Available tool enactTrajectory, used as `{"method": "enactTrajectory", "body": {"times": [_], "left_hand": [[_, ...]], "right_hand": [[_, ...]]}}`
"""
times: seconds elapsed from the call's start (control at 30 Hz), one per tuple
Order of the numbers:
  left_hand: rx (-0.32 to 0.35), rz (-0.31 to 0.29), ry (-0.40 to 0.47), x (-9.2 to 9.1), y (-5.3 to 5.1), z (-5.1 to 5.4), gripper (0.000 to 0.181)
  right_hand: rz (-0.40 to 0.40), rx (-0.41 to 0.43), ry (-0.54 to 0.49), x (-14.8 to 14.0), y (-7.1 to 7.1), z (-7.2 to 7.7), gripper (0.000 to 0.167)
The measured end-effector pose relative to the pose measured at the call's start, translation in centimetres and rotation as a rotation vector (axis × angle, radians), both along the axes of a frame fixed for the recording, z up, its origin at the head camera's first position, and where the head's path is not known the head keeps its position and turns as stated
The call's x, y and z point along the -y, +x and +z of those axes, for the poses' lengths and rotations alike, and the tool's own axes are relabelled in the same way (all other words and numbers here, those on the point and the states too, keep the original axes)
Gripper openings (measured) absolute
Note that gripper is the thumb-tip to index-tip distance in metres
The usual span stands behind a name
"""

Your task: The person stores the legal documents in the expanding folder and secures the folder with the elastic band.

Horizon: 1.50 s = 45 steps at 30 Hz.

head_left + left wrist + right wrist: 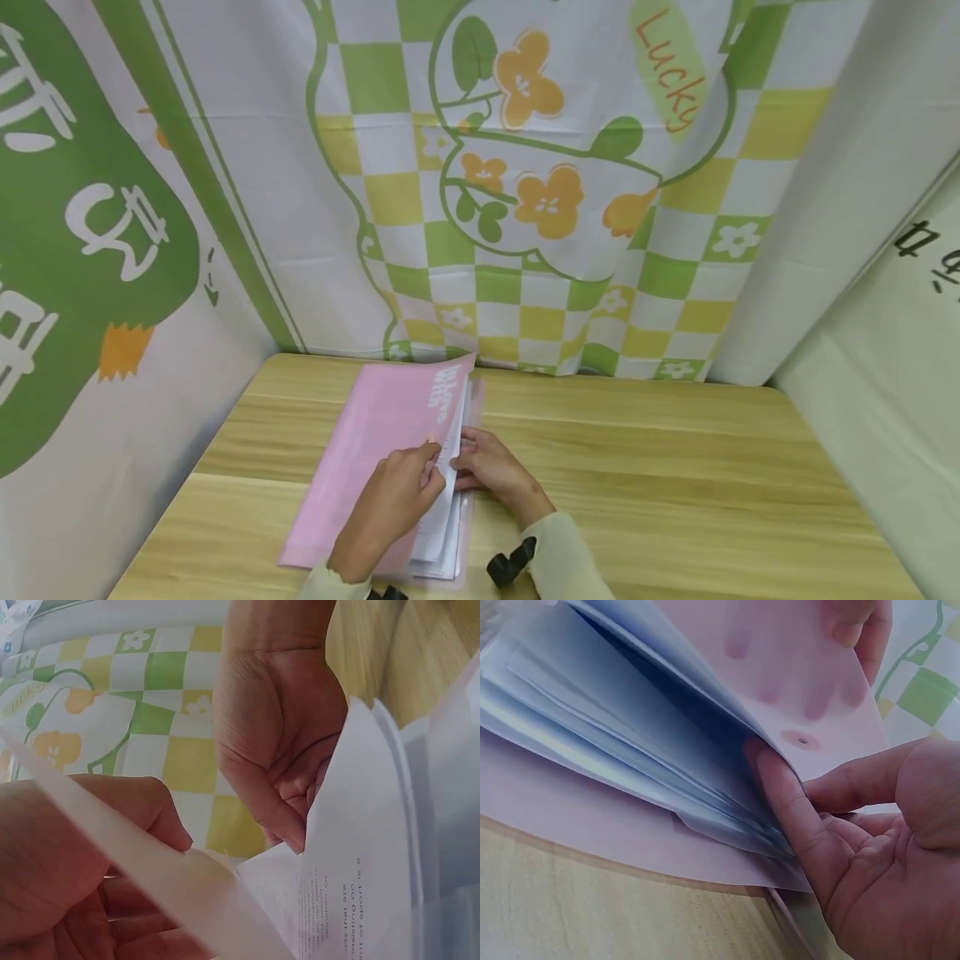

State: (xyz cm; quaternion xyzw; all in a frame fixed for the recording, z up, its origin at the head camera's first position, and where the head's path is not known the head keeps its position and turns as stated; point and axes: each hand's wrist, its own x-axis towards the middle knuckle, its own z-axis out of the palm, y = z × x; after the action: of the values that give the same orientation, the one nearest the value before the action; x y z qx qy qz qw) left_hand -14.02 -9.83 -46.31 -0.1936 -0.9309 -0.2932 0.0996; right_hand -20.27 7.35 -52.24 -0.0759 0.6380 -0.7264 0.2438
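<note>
A pink translucent folder [367, 442] with white lettering lies on the left half of the table, its cover partly lifted. White printed papers [437, 525] show inside it. My left hand [397, 496] holds the raised cover near its free edge; in the right wrist view its fingers show faintly through the pink plastic. My right hand [498, 471] reaches in from the right side and pinches the edge of the upper papers [667, 667] between thumb and fingers. Below that hand, more sheets [577, 712] fan apart inside the folder. Small print is visible on a sheet [345, 877] in the left wrist view.
The wood-grain table [675, 475] extends to the right of the folder. A green-and-yellow checked curtain [525, 300] hangs along the table's back edge, with printed cloth [127, 400] at the left. Black straps with small devices [512, 562] sit at both wrists.
</note>
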Motion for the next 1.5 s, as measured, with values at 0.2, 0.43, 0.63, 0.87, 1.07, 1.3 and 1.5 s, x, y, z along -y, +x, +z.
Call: {"method": "enactTrajectory", "body": {"times": [0.2, 0.43, 0.63, 0.87, 1.07, 1.3, 1.5], "left_hand": [[0.023, -0.011, 0.001, -0.1, -0.1, -0.1, 0.024], [0.087, -0.01, 0.002, -0.3, -0.2, -0.4, 0.032], [0.102, 0.005, -0.03, -0.4, -0.1, -0.6, 0.031], [0.139, 0.003, -0.014, -0.7, -0.2, -1.0, 0.029], [0.126, -0.016, -0.041, -0.9, -0.3, -1.7, 0.028], [0.075, 0.007, -0.087, -1.3, -0.2, -2.3, 0.027], [0.074, 0.007, -0.114, -1.5, -0.1, -2.5, 0.027]], "right_hand": [[0.007, -0.018, 0.007, 0.1, 0.1, 0.1, 0.049], [0.007, -0.007, 0.015, -0.1, 0.2, 0.2, 0.044], [0.022, 0.028, 0.006, -0.2, 0.3, 0.0, 0.038], [0.026, 0.019, 0.036, -0.6, 0.5, 0.0, 0.037], [-0.002, 0.023, 0.079, -1.2, 0.8, 0.4, 0.048], [-0.022, 0.049, 0.101, -2.1, 1.3, 0.9, 0.055], [-0.023, 0.02, 0.14, -3.2, 1.7, 1.4, 0.054]]}}
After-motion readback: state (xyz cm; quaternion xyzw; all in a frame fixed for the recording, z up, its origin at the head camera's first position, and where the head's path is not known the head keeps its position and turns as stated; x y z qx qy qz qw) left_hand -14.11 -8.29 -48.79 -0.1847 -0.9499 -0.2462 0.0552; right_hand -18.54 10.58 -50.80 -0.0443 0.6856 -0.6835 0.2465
